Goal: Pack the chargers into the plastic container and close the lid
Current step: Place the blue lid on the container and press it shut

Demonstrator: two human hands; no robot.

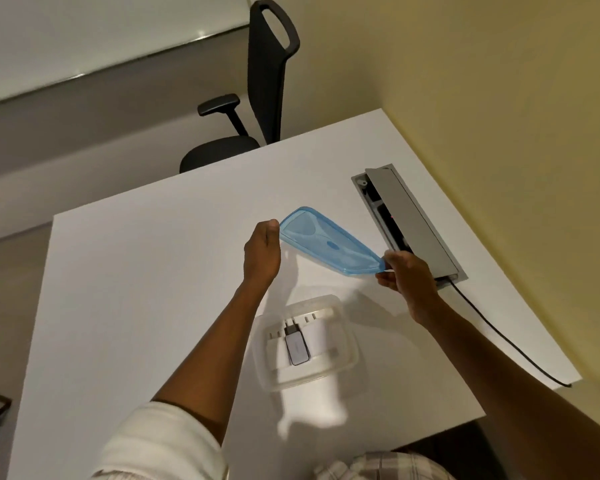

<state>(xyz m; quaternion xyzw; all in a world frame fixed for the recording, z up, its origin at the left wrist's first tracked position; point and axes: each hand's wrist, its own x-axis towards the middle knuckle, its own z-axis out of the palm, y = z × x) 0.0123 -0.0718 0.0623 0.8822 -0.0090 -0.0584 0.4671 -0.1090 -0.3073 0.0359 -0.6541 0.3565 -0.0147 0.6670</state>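
- Blue lid (328, 244) held up off the white desk (146, 289), tilted, btwn both hands.
- Left hand (262, 252) grips lid's far end; right hand (407, 273) pinches its near corner.
- Clear plastic container (303, 342) sits open on desk, below lid.
- Grey charger (297, 346) lies inside on white chargers (321, 336).
- Cable box (407, 221) w/ flap open, beside right hand.

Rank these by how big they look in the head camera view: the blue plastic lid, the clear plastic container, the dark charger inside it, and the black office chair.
Largest to smallest as seen:
1. Black office chair
2. Clear plastic container and blue plastic lid, which look alike; lid is tilted, so unranked
3. Dark charger
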